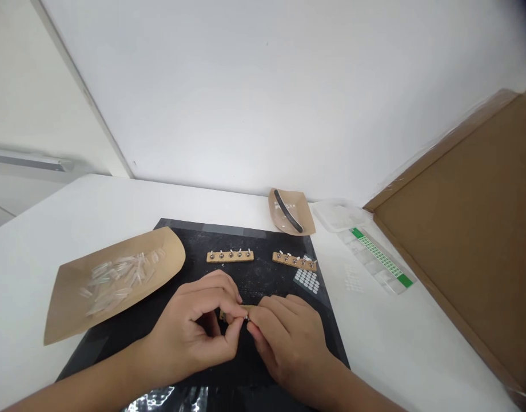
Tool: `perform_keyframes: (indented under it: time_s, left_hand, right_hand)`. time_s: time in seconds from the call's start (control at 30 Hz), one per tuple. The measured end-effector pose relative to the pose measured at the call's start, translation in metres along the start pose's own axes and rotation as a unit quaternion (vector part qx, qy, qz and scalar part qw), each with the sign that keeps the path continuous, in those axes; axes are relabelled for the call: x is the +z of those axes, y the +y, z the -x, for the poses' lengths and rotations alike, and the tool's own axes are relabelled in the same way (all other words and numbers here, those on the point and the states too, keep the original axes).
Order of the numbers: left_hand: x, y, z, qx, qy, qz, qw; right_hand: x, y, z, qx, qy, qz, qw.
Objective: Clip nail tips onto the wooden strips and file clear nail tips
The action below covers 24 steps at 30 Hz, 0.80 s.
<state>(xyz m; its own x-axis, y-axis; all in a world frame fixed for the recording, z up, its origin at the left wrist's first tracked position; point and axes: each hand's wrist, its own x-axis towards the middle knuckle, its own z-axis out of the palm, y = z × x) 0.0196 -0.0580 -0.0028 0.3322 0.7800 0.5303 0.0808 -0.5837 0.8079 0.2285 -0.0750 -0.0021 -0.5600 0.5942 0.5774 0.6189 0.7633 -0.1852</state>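
Observation:
My left hand (pixel 205 320) is closed in a pinch, thumb against forefinger, over a small metal post (pixel 246 318). What its fingertips hold is too small to make out. My right hand (pixel 289 337) is closed around the right end of a cardboard strip (pixel 222 315), which is mostly hidden behind both hands. Beyond them on the black mat (pixel 250 280) lie another cardboard strip (pixel 230 256) and a strip at the right (pixel 294 261), each bearing several metal posts with small whitish pieces on top. White oval tabs (pixel 306 281) lie near the right strip.
At the left, a paper tray (pixel 70 292) holds several clear nail tips (pixel 121 274). A smaller paper tray (pixel 306 217) at the back carries a curved black nail file (pixel 287 212). A clear case with a green label (pixel 381 260) and a large cardboard box (pixel 469 240) stand right.

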Motion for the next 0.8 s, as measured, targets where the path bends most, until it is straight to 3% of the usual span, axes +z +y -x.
perform_keyframes:
  time_s: [0.23, 0.53, 0.8]
  left_hand:
    - [0.0023, 0.0061, -0.0109, 0.045, 0.004, -0.012, 0.999]
    - [0.0019, 0.0044, -0.0064, -0.042, -0.010, 0.033, 0.999]
    - [-0.0048, 0.0031, -0.0065, -0.070, -0.051, 0.056, 0.995]
  right_hand:
    - [0.0014, -0.0026, 0.0006, -0.003, -0.033, -0.036, 0.999]
    - [0.0008, -0.0021, 0.0025, 0.017, -0.066, -0.098, 0.993]
    - [-0.0027, 0.0001, 0.0024, 0.038, -0.069, -0.119, 0.990]
